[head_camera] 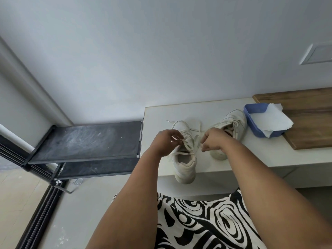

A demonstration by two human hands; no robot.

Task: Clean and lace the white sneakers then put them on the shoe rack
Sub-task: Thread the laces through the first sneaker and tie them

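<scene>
Head view, both hands' grip pinching laces [190, 141], near sneaker [185, 164]

1. Two off-white sneakers, the near one [185, 164] and the far one [231, 126], look like matt, smooth leather with flat woven cloth laces [190, 141].
2. The white counter [251, 155] is smooth and matt.
3. A brown wooden board [309, 123] shows grain.
4. A blue plastic tub [255, 112] holds crinkled white paper towel [273, 121].
5. The black metal shoe rack [89, 141] has dusty, scuffed shelves.
</scene>
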